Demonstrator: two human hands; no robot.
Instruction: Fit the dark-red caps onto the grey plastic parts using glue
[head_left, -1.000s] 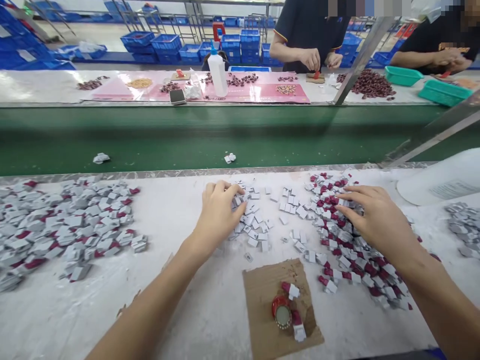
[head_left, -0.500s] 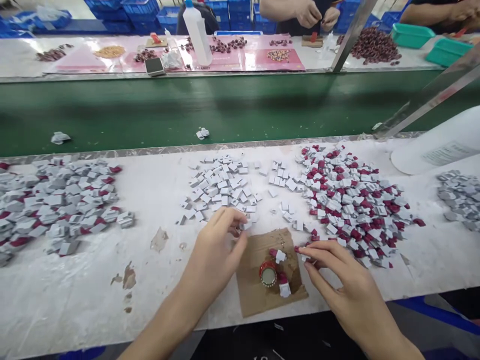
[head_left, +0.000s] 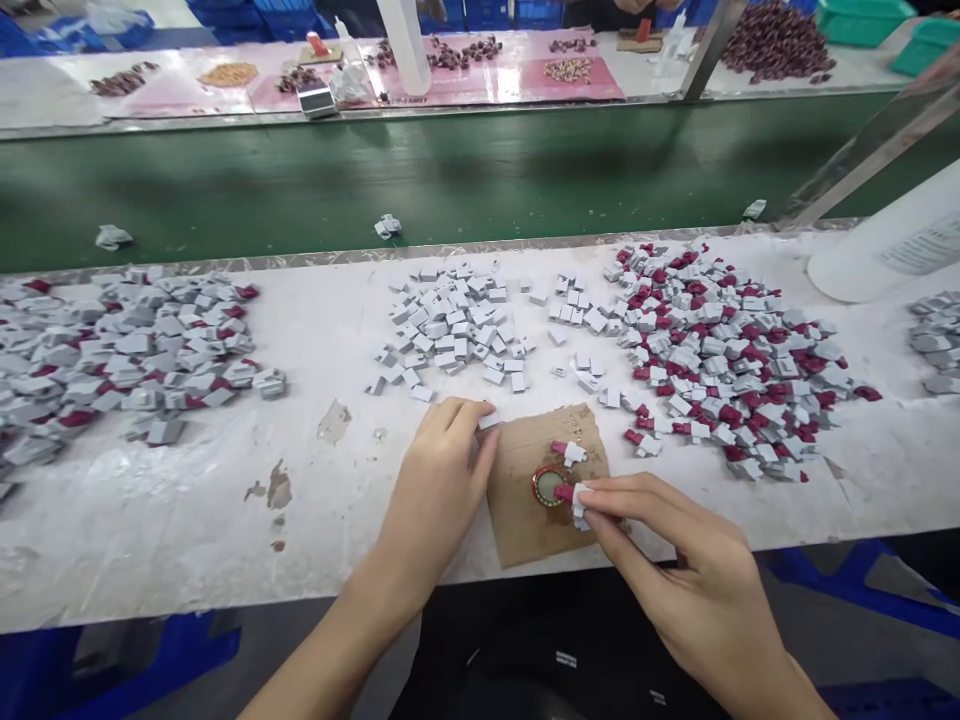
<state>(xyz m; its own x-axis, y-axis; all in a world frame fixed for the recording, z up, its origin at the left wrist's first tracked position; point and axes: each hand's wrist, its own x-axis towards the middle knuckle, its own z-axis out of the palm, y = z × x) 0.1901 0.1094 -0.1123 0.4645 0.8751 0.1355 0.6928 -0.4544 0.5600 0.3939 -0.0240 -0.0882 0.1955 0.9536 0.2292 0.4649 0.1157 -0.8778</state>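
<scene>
My left hand (head_left: 439, 485) is pinched on a small grey block (head_left: 487, 419) at the upper left corner of a brown cardboard piece (head_left: 517, 540). In my right hand (head_left: 679, 560), thumb and fingers grip a grey-and-maroon plastic piece (head_left: 566, 493). Its maroon end points left, over the rim of a bottle cap (head_left: 550, 481) that lies open side up on the cardboard; whether it touches is unclear. Another grey-and-maroon piece (head_left: 571, 453) lies just above the cap. Below my right fingertips, a further grey part (head_left: 580, 520) shows, partly hidden.
Loose grey blocks (head_left: 450, 325) lie beyond the cardboard. Heaps of grey-and-maroon pieces spread right (head_left: 720, 350) and left (head_left: 135, 350). A white bottle (head_left: 885, 240) lies at the far right, near a metal post (head_left: 862, 150). Across the green strip (head_left: 337, 190) runs another worktable.
My right hand has brought its grey-and-maroon piece left over the bottle cap. My left hand stays by the cardboard's corner with a grey block. The view has tilted downward.
</scene>
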